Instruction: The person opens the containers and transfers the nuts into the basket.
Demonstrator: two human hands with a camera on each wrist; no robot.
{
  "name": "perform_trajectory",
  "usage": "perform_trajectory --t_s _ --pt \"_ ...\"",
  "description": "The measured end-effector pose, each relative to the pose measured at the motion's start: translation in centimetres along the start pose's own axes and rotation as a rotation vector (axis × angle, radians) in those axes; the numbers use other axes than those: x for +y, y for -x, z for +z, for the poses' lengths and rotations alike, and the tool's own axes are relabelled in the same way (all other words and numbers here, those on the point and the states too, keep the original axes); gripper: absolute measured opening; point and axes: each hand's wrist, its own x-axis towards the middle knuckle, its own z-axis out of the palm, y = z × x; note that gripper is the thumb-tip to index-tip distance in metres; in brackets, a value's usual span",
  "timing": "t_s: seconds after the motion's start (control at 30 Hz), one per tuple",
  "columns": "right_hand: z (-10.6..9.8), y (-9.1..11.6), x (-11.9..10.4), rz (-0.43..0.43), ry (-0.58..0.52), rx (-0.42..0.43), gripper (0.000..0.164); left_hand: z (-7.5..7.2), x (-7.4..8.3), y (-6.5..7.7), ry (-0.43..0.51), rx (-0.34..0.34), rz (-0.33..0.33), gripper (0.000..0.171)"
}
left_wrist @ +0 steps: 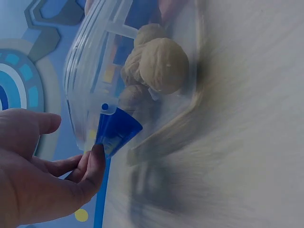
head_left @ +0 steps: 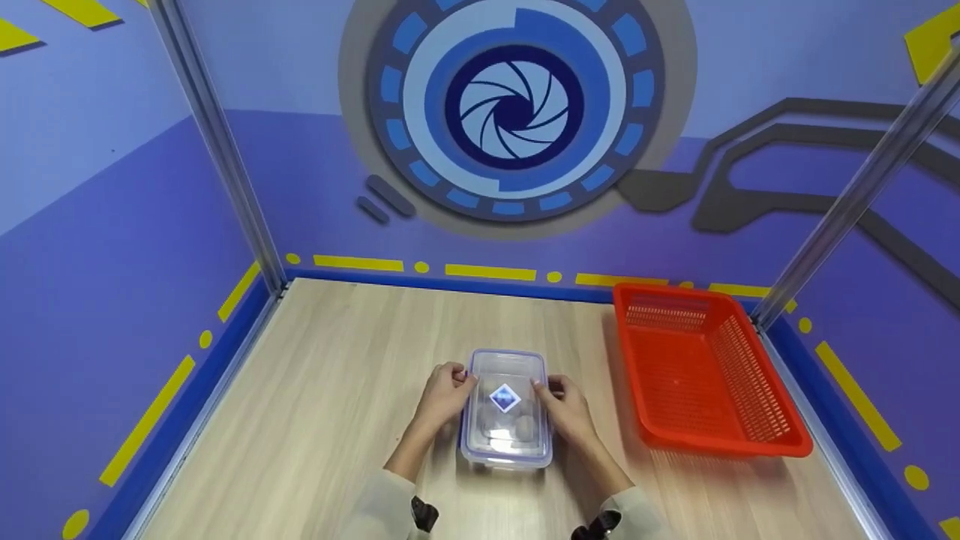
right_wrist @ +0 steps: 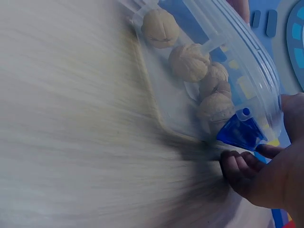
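One lidded clear container (head_left: 507, 426), on the bench (head_left: 360, 375) before you; diamond label (head_left: 505, 398) on the lid, walnuts (left_wrist: 164, 65) inside. Your left grip (head_left: 444, 395): grasping its left side, fingers at a blue clasp (left_wrist: 118, 130). Your right grip (head_left: 568, 409): grasping its right side, fingers at a matching clasp (right_wrist: 241, 134). One red slotted basket (head_left: 724, 445), to your right, apart from the container.

Purple-blue walls (head_left: 300, 187), pale wooden tabletop (head_left: 337, 375)

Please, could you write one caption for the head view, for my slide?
Left hand and right hand at opposite sides of a clear lidded container, red basket at right.
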Motion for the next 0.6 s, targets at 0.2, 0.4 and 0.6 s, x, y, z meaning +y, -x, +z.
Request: perform_trajectory --t_s 0.2,0.4,0.6 --pt "-1.4 0.7 -0.8 0.022 0.036 0.025 0.042 -0.3 0.1 0.2 -0.033 -0.038 -0.007 0.040" --pt "-2.2 1.5 -1.9 0.068 -0.038 -0.035 0.039 -0.5 0.5 0.0 -0.058 -0.074 -0.003 0.042" --pt "-2.4 1.9 -2.2 0.075 -0.008 -0.100 0.033 -0.5 1.1 0.1 -0.110 -0.070 0.002 0.036"
